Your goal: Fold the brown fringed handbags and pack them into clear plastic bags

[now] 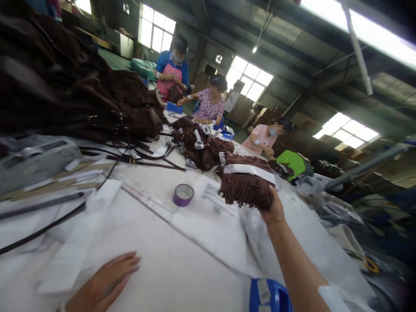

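A dark brown fringed leather bag (248, 188) with a pale band around it is in my right hand (274, 207), whose fingers grip its near right corner. My left hand (108, 279) is at the lower left, low over the white tabletop (156, 260), fingers stretched out and holding nothing. Between the hands and farther forward lies a purple roll of tape (183, 195), beside a white sheet with print (211, 229).
Brown bags (130, 99) form a large pile at the left, with straps trailing. More bags (201, 147) lie ahead. A grey device (39, 160) stands left, a blue object (269, 297) at the bottom. Three people work beyond the table.
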`<state>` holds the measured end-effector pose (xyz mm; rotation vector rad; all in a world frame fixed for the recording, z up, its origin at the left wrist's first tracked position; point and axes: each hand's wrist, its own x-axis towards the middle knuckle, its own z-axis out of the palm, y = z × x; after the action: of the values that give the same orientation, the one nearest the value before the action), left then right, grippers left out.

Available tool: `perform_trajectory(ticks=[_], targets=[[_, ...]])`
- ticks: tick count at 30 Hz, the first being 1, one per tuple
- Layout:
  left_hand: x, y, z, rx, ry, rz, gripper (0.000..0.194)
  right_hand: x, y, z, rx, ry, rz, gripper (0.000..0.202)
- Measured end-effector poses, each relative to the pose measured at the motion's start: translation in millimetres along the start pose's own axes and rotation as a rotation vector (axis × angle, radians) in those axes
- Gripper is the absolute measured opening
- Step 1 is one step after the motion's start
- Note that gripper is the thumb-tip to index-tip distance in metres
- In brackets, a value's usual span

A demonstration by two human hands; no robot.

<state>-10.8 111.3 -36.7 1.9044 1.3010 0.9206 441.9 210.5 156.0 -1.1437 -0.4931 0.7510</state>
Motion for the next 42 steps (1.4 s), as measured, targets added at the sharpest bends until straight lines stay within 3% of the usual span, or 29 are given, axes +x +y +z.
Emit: perform_trajectory(ticks=[4,7,10,13,15,19,21,25,28,31,33,36,39,42], targets=[[14.7,52.1,-23.8,-0.368,-0.257,-0.183,0.046,-106.3,-8.7,8.8,0.004,-0.169,0.162,0.021],[13.4,86.4,-23.5,-0.951,-0.324,-0.168,0.062,-176.9,4.8,8.3,-0.042,-0.263,0.306,0.021],[-15.4,102.0,-19.3,-1.365,-0.341,-0.291,0.062,-231.6,30.1,-4.8,-0.130,-0.369,0.503,0.024],[-59.7,101.3,-11.2,-1.481,-0.237,-0.565,0.046,-262.3,52.4,-27.8,-0.255,-0.531,0.589,0.029],[-86.9,97.4,-0.6,-1.510,-0.171,-0.712,0.040,-268.3,60.2,-42.5,-0.413,-0.670,0.549,0.034],[-117.1,95.2,27.1,-1.584,-0.063,-0.876,0.035,-253.6,63.5,-56.2,-0.927,-0.891,0.287,0.039],[-119.9,97.5,36.7,-1.598,-0.017,-0.888,0.034,-241.3,64.7,-56.7,-1.075,-0.862,0.181,0.037],[-117.2,100.8,38.9,-1.582,0.021,-0.843,0.038,-238.0,74.8,-58.0,-1.164,-0.638,0.010,0.043],[-117.8,102.3,33.6,-1.548,0.006,-0.842,0.041,-267.1,93.3,-61.0,-1.139,-0.595,-0.185,0.055],[-120.6,105.9,29.6,-1.518,-0.012,-0.853,0.040,-303.6,118.8,-65.2,-1.153,-0.673,-0.403,0.051],[-122.4,108.7,27.8,-1.495,-0.023,-0.878,0.039,-317.0,132.6,-71.9,-1.185,-0.624,-0.491,0.047],[-125.2,111.1,25.5,-1.483,-0.035,-0.908,0.041,-315.0,139.2,-93.6,-1.198,-0.544,-0.538,0.042],[-129.5,110.2,23.3,-1.482,-0.052,-0.919,0.043,-302.6,130.1,-127.1,-1.279,-0.584,-0.545,0.032],[-136.9,106.8,21.6,-1.467,-0.168,-0.946,0.048,-299.9,114.8,-149.7,-1.497,-0.519,-0.538,0.028]])
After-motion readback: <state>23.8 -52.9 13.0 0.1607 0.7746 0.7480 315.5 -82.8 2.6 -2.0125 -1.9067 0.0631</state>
